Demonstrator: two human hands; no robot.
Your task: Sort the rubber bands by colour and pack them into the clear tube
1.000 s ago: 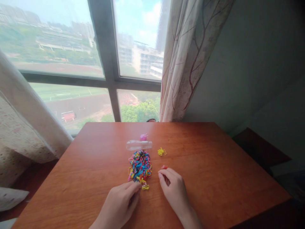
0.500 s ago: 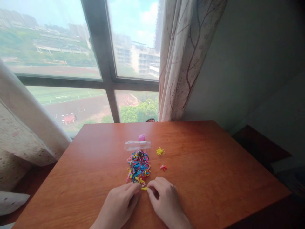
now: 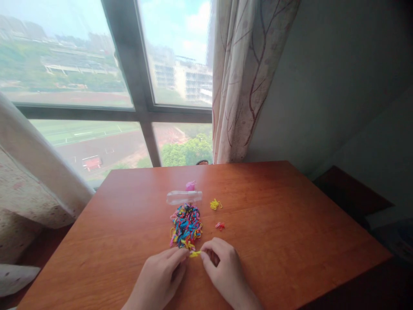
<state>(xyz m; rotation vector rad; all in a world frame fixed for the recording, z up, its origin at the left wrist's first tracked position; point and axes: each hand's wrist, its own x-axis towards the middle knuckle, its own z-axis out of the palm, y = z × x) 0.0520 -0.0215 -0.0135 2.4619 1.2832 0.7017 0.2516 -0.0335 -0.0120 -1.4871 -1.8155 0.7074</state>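
Observation:
A yellow rubber band (image 3: 195, 254) stretches between my fingertips at the near edge of a mixed heap of coloured rubber bands (image 3: 186, 224). My left hand (image 3: 161, 273) pinches its left end, close against the heap. On the other end, the thumb and forefinger of my right hand (image 3: 224, 267) are closed. Beyond my right hand lie a small cluster of red and pink bands (image 3: 220, 226) and, farther back, a little pile of yellow bands (image 3: 215, 204).
Behind the heap a clear plastic bottle (image 3: 183, 197) lies on its side, with a pink object (image 3: 191, 185) just past it. All this is on a brown wooden table (image 3: 274, 224). A window and curtains (image 3: 232, 86) border the far side.
My hands have drawn slightly apart, and more of the yellow rubber band shows between them. The whole view has shifted a little.

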